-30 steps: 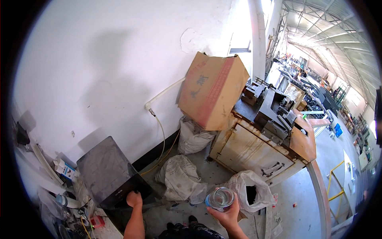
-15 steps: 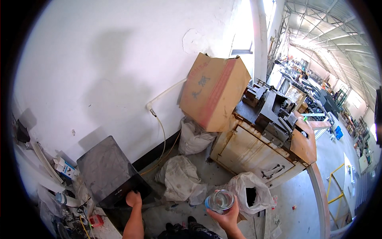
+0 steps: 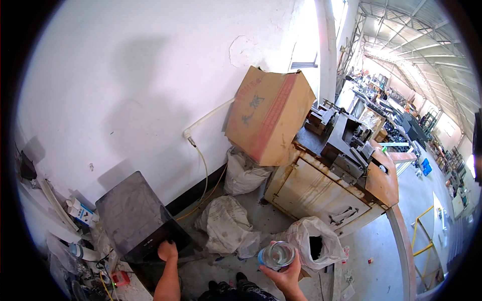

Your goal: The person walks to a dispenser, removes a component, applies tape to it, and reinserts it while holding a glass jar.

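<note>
At the lower left, my left hand (image 3: 167, 250) is up against the dark front panel of a black box-shaped appliance (image 3: 131, 213) with a dusty grey top. The fingers are mostly hidden, so whether they grip or press on anything cannot be made out. To the right, my right hand (image 3: 288, 275) is wrapped round a clear drinking glass (image 3: 277, 255). Its round rim faces up toward me, and a bluish tint shows on its left side. The glass is held in the air in front of an open white sack (image 3: 329, 236).
A large cardboard box (image 3: 266, 113) leans above stuffed white sacks (image 3: 228, 220) near the wall. A rusty metal cabinet (image 3: 316, 193) carries machine parts. A hose (image 3: 205, 175) runs down the wall. Bottles and cables clutter the left shelf, with a small red device (image 3: 120, 278).
The glass in my right hand has tilted slightly, showing more of its side. My left hand stays at the appliance's front. The view has shifted very slightly.
</note>
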The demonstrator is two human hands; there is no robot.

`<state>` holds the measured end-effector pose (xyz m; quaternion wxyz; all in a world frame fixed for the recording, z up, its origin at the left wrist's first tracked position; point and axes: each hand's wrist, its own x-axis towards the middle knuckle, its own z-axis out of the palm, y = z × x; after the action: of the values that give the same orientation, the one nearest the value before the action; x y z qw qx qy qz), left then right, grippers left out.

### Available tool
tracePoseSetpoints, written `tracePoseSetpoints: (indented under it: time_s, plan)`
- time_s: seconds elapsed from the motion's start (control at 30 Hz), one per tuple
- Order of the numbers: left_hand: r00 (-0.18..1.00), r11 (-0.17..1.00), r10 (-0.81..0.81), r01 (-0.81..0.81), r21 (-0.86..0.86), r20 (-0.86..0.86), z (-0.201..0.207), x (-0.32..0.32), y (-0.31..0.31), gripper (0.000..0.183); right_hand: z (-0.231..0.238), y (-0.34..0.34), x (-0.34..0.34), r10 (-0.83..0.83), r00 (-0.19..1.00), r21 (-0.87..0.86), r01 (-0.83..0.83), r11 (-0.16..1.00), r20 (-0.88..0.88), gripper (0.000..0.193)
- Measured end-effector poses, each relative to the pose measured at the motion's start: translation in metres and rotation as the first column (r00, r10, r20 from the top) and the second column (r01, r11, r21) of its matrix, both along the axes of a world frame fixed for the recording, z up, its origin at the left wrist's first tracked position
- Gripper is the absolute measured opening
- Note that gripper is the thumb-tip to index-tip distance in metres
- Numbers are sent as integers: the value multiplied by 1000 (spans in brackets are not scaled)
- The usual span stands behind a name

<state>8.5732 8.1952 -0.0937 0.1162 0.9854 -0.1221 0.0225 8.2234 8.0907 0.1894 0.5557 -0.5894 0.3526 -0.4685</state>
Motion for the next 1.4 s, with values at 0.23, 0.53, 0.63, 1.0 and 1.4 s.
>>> tracePoseSetpoints:
  time_s: [0.23,0.53,0.63,1.0,1.4]
  plan:
    - [999,999,-45,45,2,0,2,-1,3,30,-5,-1,-2,9,998,-67,-13,998,-56,71]
    - [996,999,-28,30,17,-82,4,3,3,31,-1,-1,4,15,1000,-10,-15,1000,-1,70]
    - [995,1000,-20,20,7,-96,14,-2,-4,30,-2,-4,1,14,1000,-44,-14,999,-7,72]
    - [996,1000,-11,11,5,-89,18,-2,1,30,84,-48,16,31,997,-673,-72,736,-72,81]
    - [997,998,57,-57,7,-47,11,0,6,30,181,-30,28,172,968,-868,-239,435,-180,56]
